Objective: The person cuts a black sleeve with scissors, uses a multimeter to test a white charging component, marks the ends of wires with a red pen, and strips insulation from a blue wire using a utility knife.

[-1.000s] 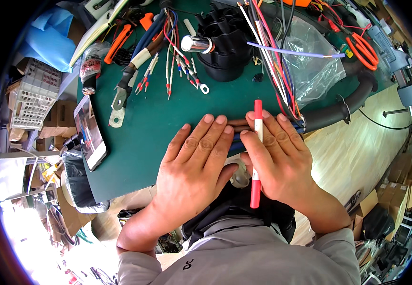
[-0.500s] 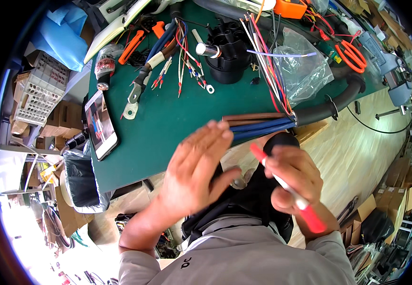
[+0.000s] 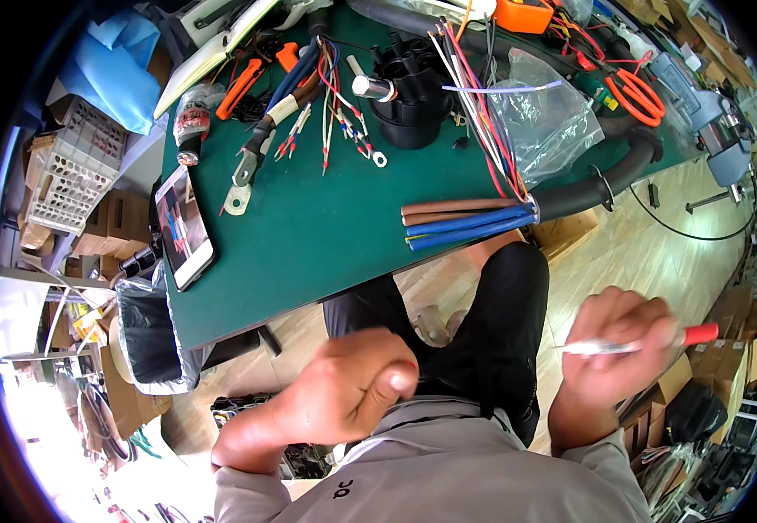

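My right hand (image 3: 614,344) is closed round a white marker (image 3: 601,347) with a red end. The marker's thin bare tip points left, toward my other hand. My left hand (image 3: 352,383) is curled in above my lap. A trace of red shows at its fingers, where the marker's red cap is almost wholly hidden. Beyond both hands, a thick black sheathed cable (image 3: 575,196) lies on the green table, touched by neither. Cut brown wires (image 3: 448,207) and blue wires (image 3: 466,228) stick out of its end, with thin coloured wires (image 3: 483,113) fanned upward.
On the green mat (image 3: 274,253) lie a phone (image 3: 185,228), a cable with metal lugs (image 3: 241,179), a black round part (image 3: 409,122), a clear plastic bag (image 3: 548,122) and orange-handled scissors (image 3: 636,98). A lined bin (image 3: 156,336) stands left. A bench vise (image 3: 723,131) is at far right.
My hands have moved apart and back from the table, the right one farther right. The red cap has come off the marker, baring its tip. My left hand has gone from spread to closed.
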Available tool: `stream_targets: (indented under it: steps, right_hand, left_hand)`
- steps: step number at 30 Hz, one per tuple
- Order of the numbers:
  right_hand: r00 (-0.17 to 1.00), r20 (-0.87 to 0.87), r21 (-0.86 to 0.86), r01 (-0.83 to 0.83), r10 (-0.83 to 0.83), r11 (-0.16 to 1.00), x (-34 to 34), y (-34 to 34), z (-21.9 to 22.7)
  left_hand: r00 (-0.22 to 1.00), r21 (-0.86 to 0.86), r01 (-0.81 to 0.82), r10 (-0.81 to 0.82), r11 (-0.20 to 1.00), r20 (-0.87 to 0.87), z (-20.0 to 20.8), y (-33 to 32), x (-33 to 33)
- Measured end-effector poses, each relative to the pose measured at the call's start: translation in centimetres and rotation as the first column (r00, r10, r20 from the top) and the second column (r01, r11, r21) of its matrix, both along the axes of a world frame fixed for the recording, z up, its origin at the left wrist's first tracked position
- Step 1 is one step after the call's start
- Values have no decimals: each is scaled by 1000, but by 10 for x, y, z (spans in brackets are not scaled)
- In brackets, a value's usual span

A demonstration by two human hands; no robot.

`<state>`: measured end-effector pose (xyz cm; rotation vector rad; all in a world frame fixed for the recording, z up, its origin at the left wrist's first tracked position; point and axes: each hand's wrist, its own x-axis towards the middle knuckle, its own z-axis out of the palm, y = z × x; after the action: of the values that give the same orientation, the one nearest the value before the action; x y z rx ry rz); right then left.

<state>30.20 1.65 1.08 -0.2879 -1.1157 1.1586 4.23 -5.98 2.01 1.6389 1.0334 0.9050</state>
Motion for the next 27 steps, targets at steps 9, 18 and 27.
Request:
stream_targets:
  steps: [9,18,27]
  right_hand:
    - [798,564,148,154,-211,977,-51,52,-8]
    - [670,711,205,96,-216,974,-57,71,-21]
    - [632,722,279,106,-281,954,-57,73,-24]
  left_hand:
    - [730,698,-15,485,716,-482,-31,63,6]
    - [681,806,-6,593,591,-429,-48,62,7]
    - [744,859,10,570,512,-349,-57,59,1]
